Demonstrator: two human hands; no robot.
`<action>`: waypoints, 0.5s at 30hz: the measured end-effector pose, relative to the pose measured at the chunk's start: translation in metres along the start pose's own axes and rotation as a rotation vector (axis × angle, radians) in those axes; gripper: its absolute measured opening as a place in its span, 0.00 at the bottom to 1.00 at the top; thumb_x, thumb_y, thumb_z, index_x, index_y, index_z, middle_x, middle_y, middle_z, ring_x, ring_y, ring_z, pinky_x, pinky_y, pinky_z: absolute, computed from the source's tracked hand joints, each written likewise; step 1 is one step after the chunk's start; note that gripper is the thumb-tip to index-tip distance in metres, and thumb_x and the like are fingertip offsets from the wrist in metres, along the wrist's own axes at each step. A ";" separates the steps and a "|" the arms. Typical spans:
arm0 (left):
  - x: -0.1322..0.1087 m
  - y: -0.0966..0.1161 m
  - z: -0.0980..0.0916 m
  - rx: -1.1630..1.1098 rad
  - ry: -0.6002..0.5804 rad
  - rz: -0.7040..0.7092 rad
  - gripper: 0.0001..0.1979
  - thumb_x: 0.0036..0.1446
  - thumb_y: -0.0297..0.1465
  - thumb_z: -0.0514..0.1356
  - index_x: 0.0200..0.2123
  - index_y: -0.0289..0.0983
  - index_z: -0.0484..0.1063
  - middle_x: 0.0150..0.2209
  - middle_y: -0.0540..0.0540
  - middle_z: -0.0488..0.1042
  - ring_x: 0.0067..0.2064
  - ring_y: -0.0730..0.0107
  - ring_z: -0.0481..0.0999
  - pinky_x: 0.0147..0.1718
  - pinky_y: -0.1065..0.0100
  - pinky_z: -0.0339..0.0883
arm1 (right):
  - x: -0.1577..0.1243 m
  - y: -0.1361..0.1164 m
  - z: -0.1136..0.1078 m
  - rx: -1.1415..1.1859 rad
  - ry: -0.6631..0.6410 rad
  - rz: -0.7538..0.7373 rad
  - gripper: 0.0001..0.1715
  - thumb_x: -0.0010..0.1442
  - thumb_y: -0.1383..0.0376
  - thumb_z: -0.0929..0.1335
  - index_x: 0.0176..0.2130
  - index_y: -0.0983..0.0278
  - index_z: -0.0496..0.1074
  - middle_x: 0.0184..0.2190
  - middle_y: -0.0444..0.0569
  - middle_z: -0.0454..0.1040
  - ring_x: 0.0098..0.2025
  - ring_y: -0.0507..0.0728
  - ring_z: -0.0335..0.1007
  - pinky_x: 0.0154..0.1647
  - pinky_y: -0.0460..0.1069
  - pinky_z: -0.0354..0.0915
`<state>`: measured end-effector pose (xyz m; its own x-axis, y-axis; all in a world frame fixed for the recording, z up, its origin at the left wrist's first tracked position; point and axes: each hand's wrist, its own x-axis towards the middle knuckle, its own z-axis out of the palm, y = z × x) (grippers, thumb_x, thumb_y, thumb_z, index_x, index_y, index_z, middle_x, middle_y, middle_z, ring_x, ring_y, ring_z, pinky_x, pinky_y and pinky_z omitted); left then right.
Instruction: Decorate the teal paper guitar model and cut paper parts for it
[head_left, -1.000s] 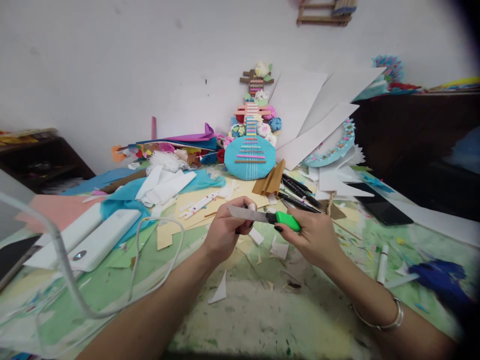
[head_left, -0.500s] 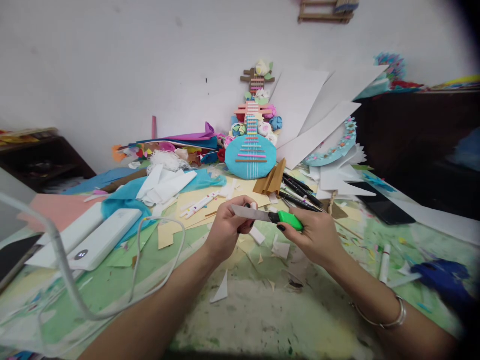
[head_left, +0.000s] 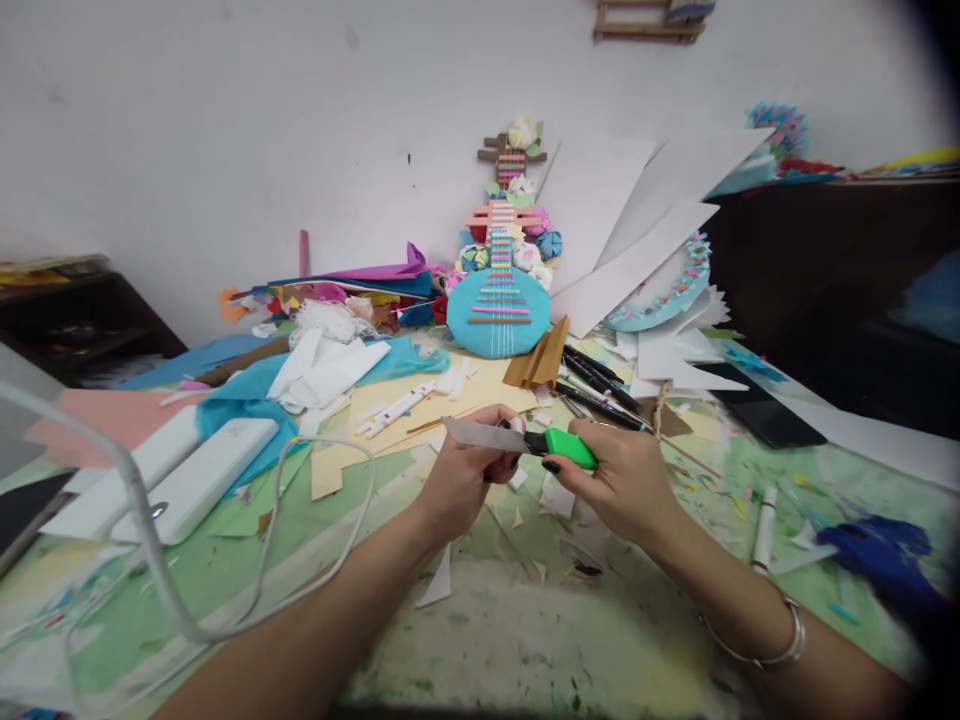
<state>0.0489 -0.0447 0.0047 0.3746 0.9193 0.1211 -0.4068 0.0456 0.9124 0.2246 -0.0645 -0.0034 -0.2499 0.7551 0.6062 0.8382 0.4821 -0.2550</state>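
In my right hand (head_left: 626,478) is a green box cutter (head_left: 570,447), gripped by its handle with the thumb along the near side. Its long blade (head_left: 484,437) is out and points left, passing across the front of my left hand (head_left: 465,475). The fingers of that hand are curled closed just behind the blade. A small whitish bit shows by the left fingertips, too hidden to name. Both hands are raised over paper scraps (head_left: 557,494) on the green-stained table (head_left: 525,650).
A blue paper lute-like craft (head_left: 499,335) leans against the wall. Black pens (head_left: 600,380) and a phone (head_left: 765,405) lie to the right. At left are a white power bank (head_left: 217,480) and a looping white cable (head_left: 135,490). A capped marker (head_left: 765,530) lies near my right forearm.
The box cutter and its blade have shifted slightly left and a little down. My left hand has turned slightly, with its fingers still closed; the view has moved a little.
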 end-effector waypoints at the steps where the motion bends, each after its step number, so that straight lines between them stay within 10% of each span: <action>1: 0.000 0.000 0.000 -0.008 0.000 -0.001 0.09 0.44 0.32 0.63 0.26 0.34 0.65 0.15 0.56 0.57 0.18 0.83 0.50 0.19 0.75 0.41 | 0.000 0.000 0.000 0.000 -0.003 0.000 0.30 0.60 0.43 0.58 0.22 0.63 0.61 0.16 0.42 0.61 0.20 0.49 0.55 0.23 0.46 0.45; 15: 0.001 0.004 -0.008 -0.074 -0.010 0.108 0.12 0.46 0.36 0.66 0.27 0.34 0.68 0.19 0.53 0.58 0.20 0.80 0.51 0.18 0.74 0.42 | 0.001 0.012 0.002 -0.030 -0.011 0.069 0.30 0.60 0.44 0.58 0.22 0.63 0.62 0.16 0.43 0.62 0.21 0.50 0.57 0.24 0.46 0.45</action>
<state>0.0411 -0.0402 0.0056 0.3333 0.9166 0.2208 -0.5056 -0.0239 0.8624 0.2331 -0.0569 -0.0073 -0.1963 0.7912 0.5792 0.8678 0.4152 -0.2731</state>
